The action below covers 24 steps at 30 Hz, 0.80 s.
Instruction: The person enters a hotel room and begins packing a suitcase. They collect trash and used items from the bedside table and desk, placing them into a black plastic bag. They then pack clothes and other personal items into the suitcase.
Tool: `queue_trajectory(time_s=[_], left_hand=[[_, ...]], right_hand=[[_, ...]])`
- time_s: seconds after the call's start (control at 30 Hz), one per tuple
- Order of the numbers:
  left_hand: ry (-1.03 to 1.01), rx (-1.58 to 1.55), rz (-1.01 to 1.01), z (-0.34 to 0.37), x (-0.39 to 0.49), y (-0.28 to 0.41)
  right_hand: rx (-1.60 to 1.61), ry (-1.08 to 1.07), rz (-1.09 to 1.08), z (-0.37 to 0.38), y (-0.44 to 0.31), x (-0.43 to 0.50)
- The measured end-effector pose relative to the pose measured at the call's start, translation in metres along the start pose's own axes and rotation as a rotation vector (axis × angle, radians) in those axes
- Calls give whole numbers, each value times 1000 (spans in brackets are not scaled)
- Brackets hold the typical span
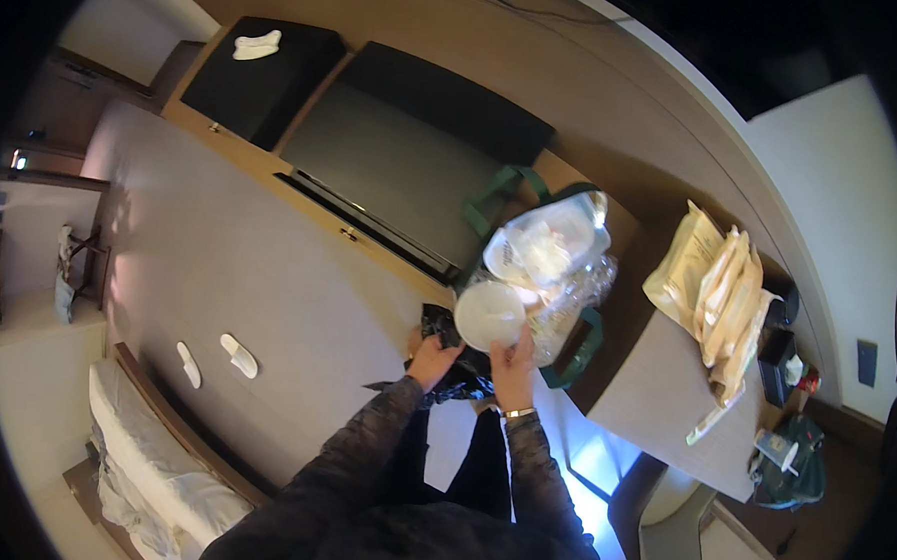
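My right hand [514, 369] grips the near rim of a round, whitish plastic tub or lid [490, 316]. My left hand [434, 360] holds the edge of a black plastic bag [468, 384], which hangs crumpled between my hands, just below the round piece. Beyond them stands a bag with dark green handles [582, 353], filled with clear and white plastic takeaway containers [501, 254], crumpled white tissue [546, 253] and clear plastic wrap [595, 280]. The round piece partly covers the bag's near side, and the black bag's opening is mostly hidden.
A black-topped cabinet [395, 120] runs along the wall, with a white object [257, 45] on it. Right, a desk [676, 395] bears several brown paper bags [718, 292] and a tissue box [779, 368]. A chair [670, 526] stands close by. White slippers [239, 356] lie on the floor.
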State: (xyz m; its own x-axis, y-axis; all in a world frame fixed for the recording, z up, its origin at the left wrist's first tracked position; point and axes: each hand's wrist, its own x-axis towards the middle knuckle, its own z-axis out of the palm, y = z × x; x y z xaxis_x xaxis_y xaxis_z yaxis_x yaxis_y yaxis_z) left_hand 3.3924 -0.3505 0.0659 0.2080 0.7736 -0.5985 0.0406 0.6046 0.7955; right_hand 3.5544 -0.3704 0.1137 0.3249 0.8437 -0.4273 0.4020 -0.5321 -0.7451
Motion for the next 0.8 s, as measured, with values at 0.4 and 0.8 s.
queue_trajectory(time_s=[0.4,0.8], left_hand=[[377,318,-321,-106,-31,-76],[449,318,-30,-222,239,-97]], right_hand=[[-9,106,-389,-53,2,-88],[-78,9,-247,-13,80,-122]])
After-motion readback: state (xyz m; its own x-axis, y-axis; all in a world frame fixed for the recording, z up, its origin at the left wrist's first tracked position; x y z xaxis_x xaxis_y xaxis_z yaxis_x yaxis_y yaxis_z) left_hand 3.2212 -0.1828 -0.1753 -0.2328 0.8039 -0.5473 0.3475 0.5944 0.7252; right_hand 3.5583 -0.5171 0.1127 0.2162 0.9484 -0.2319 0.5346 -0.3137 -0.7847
